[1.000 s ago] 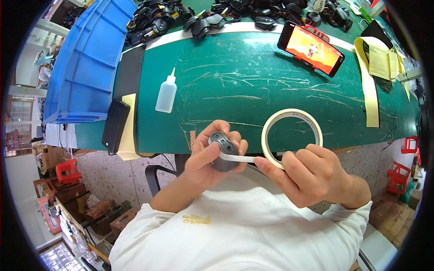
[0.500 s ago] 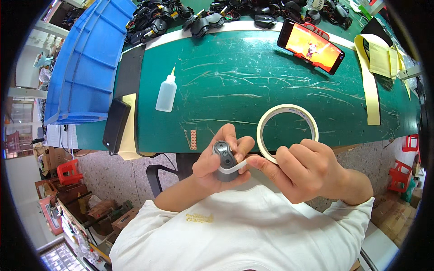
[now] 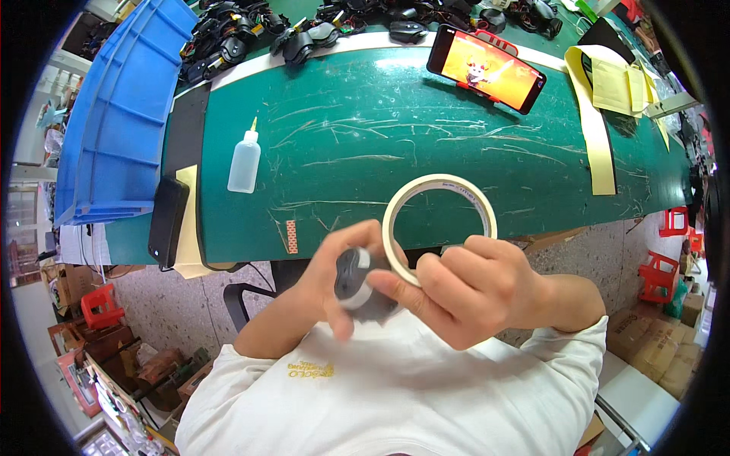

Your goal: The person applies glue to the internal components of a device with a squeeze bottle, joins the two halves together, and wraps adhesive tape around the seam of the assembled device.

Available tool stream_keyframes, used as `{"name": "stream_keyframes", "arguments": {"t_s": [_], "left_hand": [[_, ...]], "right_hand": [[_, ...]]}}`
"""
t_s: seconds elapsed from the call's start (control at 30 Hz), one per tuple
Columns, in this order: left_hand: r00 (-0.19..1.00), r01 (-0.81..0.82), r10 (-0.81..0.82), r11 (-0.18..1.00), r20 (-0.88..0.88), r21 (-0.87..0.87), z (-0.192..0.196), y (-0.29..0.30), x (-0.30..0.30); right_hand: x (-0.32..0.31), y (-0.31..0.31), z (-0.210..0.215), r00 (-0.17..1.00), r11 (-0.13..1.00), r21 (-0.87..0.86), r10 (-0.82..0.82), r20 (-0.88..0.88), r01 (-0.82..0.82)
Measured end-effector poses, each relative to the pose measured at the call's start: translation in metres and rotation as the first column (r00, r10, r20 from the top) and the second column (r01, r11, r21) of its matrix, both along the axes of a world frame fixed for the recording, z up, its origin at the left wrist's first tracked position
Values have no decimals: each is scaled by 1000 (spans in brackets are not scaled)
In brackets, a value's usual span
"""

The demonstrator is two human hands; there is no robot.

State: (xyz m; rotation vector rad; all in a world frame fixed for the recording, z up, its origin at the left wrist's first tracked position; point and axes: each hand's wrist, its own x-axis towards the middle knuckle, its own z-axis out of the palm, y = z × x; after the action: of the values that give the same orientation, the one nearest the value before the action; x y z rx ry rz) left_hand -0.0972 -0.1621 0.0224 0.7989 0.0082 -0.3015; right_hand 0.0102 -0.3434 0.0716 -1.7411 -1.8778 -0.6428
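Note:
My left hand point(image 3: 321, 275), smeared by motion, grips a small dark grey device point(image 3: 348, 272) with a rounded end and round spots on its face. A pale strip of tape point(image 3: 354, 301) lies around the device's side. In my right hand point(image 3: 475, 292) is a roll of cream masking tape point(image 3: 437, 180), held upright between the curled fingers and thumb. The right thumb tip is against or very close to the device's side; blur hides which. Both hands are in front of the green table's near edge, above my lap.
A squeeze bottle point(image 3: 244, 163) stands on the green table point(image 3: 327, 178). At left are a blue crate point(image 3: 114, 114) and a black phone-like slab point(image 3: 168, 220). A lit phone point(image 3: 487, 70) leans in a red stand. Black devices point(image 3: 228, 45) pile along the back; yellow paper point(image 3: 602, 163) lies right.
My left hand has turned the device, and the tape strip stretched between the hands is now against its side. The tape roll is closer to the device. The whole view has shifted slightly.

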Motion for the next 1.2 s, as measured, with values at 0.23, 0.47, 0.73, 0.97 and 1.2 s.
{"name": "stream_keyframes", "arguments": {"t_s": [0.23, 0.47, 0.73, 0.97, 1.2], "left_hand": [[972, -197, 203, 979, -118, 57, -7, -4, -8], [955, -269, 246, 953, 165, 137, -8, -17, -3], [979, -196, 190, 978, 78, 77, -8, -14, -10], [993, -100, 106, 990, 60, -99, -3, -12, -11], [998, -31, 40, 986, 54, -161, -5, -13, -9]], "right_hand": [[9, -7, -5, 996, 990, -114, -84, -40, 79], [2, -9, -10, 993, 985, -142, -84, 82, 95], [5, -13, 4, 998, 987, -152, -45, 48, 52], [10, -21, 8, 997, 989, -148, -4, 78, 15], [14, -25, 15, 992, 985, -169, -3, 130, 25]]}}
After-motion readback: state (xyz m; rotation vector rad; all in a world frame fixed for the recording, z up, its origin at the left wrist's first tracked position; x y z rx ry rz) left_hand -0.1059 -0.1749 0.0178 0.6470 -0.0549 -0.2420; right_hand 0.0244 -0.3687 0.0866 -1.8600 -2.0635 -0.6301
